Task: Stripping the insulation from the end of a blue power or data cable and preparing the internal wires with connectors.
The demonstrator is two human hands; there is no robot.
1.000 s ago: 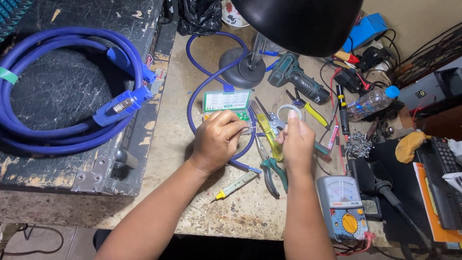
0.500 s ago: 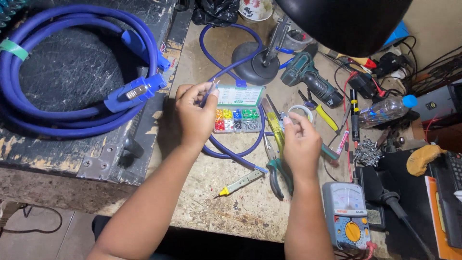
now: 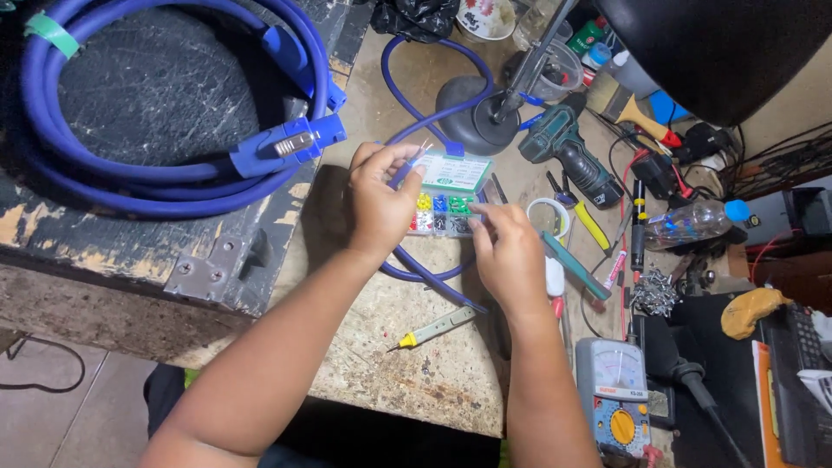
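- Compartmented clear plastic box of small coloured terminals [image 3: 442, 214] lies on the worn stone-grey bench [image 3: 407, 364], lid up, between both hands.
- Head view: left hand [image 3: 381, 204] has risen from the bench since a second ago, and its fingertips now pinch the stripped end of the thin blue cable [image 3: 425, 276] above the box.
- Right hand [image 3: 510, 257] has moved to the box's right edge, fingers [image 3: 482, 214] pinched together; whether on a terminal, I cannot tell.
- Fitting looks imminent.

- Two hands: left hand [image 3: 381, 204], right hand [image 3: 511, 256]
- One compartment box [image 3: 446, 204] of coloured parts
- One coiled blue cable [image 3: 165, 113]
- One cordless drill [image 3: 568, 156]
- One multimeter [image 3: 614, 407]
- One yellow-tipped tester screwdriver [image 3: 433, 328]
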